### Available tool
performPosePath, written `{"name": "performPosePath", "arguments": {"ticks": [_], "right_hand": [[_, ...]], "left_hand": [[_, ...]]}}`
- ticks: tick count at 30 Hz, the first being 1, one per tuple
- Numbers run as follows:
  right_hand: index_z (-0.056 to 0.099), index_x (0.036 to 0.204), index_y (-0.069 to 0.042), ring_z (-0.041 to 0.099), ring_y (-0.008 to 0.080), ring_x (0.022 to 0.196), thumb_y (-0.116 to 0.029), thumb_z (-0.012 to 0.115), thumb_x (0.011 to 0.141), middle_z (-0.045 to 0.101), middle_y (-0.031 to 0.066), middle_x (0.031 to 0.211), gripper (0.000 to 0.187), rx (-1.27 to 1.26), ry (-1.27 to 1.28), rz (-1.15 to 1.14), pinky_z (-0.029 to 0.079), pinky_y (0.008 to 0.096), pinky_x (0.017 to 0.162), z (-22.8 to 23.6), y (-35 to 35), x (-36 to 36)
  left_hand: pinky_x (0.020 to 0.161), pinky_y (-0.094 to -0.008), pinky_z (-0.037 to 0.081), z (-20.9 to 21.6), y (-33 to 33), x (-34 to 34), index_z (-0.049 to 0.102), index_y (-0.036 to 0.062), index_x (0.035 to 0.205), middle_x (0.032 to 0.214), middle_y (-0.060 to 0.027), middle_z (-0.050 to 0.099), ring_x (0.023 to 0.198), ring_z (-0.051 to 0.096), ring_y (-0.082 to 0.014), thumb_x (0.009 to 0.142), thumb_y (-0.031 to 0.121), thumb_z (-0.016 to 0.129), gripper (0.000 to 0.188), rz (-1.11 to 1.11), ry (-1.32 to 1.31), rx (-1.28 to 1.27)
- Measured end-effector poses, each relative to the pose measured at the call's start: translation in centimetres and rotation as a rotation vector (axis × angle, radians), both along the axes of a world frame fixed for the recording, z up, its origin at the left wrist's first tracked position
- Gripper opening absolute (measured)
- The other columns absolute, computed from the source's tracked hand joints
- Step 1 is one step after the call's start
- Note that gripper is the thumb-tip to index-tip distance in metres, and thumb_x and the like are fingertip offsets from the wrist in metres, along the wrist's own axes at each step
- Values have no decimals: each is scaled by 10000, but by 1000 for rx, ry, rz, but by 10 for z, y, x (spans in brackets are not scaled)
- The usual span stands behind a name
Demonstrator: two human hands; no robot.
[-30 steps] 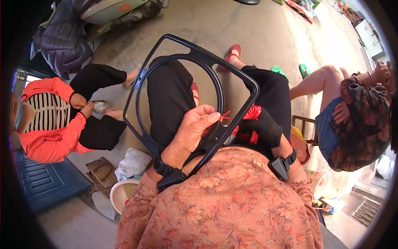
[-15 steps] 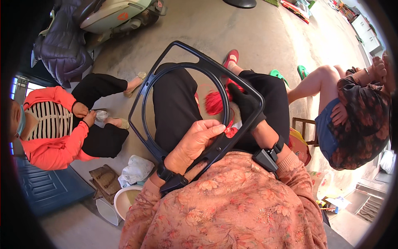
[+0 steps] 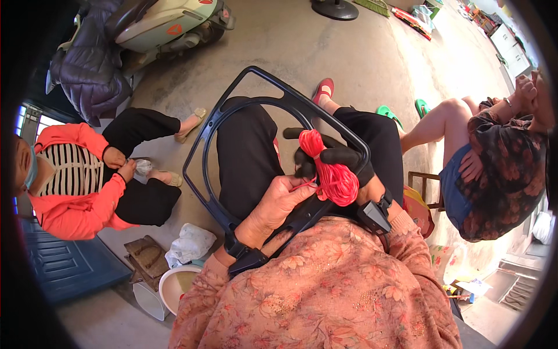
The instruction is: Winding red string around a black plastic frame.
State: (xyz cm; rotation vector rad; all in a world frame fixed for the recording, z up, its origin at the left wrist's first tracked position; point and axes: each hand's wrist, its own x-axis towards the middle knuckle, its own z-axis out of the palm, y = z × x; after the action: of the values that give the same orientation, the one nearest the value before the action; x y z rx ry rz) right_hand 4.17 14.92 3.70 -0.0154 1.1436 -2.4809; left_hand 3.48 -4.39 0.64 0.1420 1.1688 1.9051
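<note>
A black frame (image 3: 212, 123) with a round ring inside an angular outer rim lies across my lap. My left hand (image 3: 272, 203) is closed in a pinch on a strand of red cord, beside the ring's near right side. My right hand (image 3: 343, 156), in a black glove, is closed round a bundle of red cord (image 3: 339, 185). The bundle lies over the right part of the frame, covering some of its ring. The gloved index finger points out to the left over the ring. Part of the glove is hidden behind the cord.
A person in a coral jacket (image 3: 75, 198) sits at left, handling something pale. Another person in a dark floral top (image 3: 505, 168) sits at right, near a wooden stool (image 3: 427, 180). A white basin (image 3: 171, 288) and a brown bag (image 3: 146, 256) stand at lower left. A scooter (image 3: 168, 26) is parked far left.
My right hand has brought the red cord bundle up from behind the ring to above the frame. My left hand has shifted slightly and now pinches a strand beside the bundle.
</note>
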Motion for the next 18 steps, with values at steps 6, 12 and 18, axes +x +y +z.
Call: {"name": "performPosePath", "arguments": {"ticks": [6,12,18], "right_hand": [[427,1323,5,600,263,1012,-139,610,820,571,148,1179,554,-97,-26,34,530,367,807,-7,15,-8],[517,1252,0,589,230,1066,-36,566,862,564,125,1238,394,709,443,-222,466,300,919,-33,63,42],[566,1171,-14,569,212,1088,-173,571,892,572,119,1199,322,668,-45,-269,446,315,947,-81,81,31]], "left_hand": [[702,-170,467,1,2,1,636,-33,1003,911,-20,657,767,582,-38,912,130,599,189,-4,-12,7],[655,-165,479,6,2,1,631,-24,970,898,-18,655,731,589,-34,922,130,582,169,10,-31,10],[622,-165,486,9,-5,-5,636,-2,921,811,-11,651,687,604,-47,916,127,586,138,57,-46,53]]}}
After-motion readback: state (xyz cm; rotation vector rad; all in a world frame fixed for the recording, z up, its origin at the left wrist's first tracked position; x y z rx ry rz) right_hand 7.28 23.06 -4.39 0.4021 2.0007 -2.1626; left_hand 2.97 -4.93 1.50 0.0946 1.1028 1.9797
